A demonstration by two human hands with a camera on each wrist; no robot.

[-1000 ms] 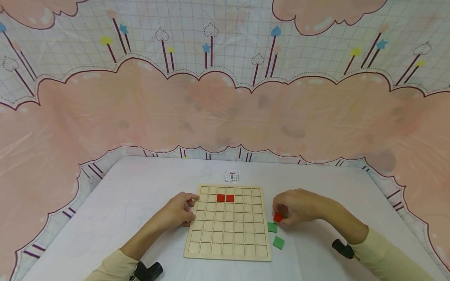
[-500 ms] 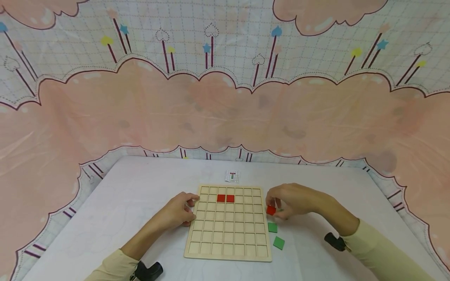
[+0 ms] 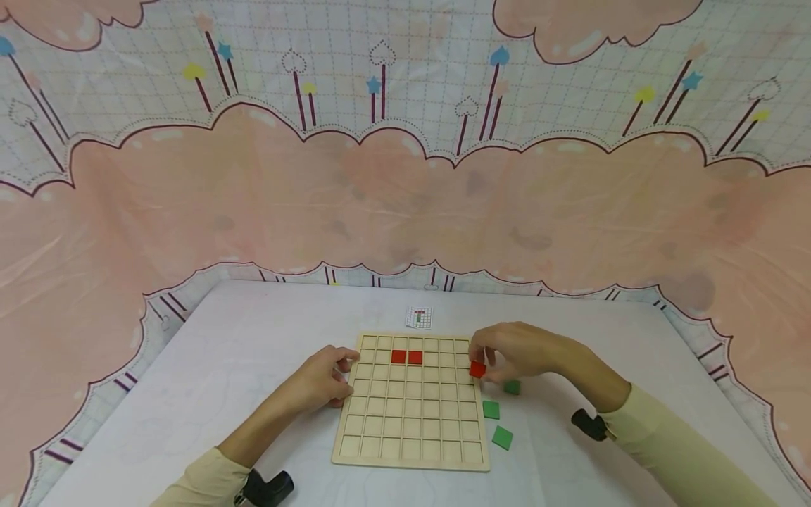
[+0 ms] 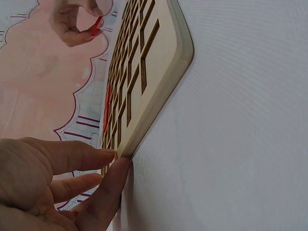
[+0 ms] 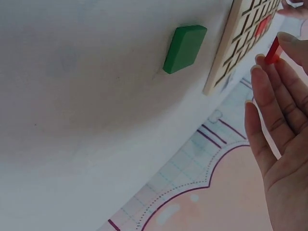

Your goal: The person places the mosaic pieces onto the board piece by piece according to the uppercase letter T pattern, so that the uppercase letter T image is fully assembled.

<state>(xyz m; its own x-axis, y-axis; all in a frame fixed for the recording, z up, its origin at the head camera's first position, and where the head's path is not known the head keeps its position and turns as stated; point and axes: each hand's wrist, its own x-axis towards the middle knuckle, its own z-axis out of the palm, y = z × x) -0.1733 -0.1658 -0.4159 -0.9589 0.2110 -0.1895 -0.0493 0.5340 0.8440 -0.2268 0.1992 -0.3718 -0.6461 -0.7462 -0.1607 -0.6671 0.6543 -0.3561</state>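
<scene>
A pale wooden grid board [image 3: 410,408] lies flat on the white table. Its left edge is pinched by my left hand [image 3: 315,380], thumb and fingers showing at the rim in the left wrist view. My right hand [image 3: 522,350] pinches a red square tile [image 3: 478,370] between thumb and fingertips, held over the board's right edge. Two red tiles [image 3: 407,357] sit side by side in cells of the second row from the top. To the right of the board lie several green tiles [image 3: 503,438], one of them a green tile [image 5: 185,49] below my right hand in the right wrist view.
Behind the board lies a small printed card [image 3: 419,317] with a T-shaped pattern on a grid. White cloth covers the table [image 3: 266,331]. A pink patterned curtain [image 3: 405,204] hangs at the back.
My right hand has moved left and away from me with the red tile, from beside the board to its right edge, uncovering a green tile. The left hand stays in place.
</scene>
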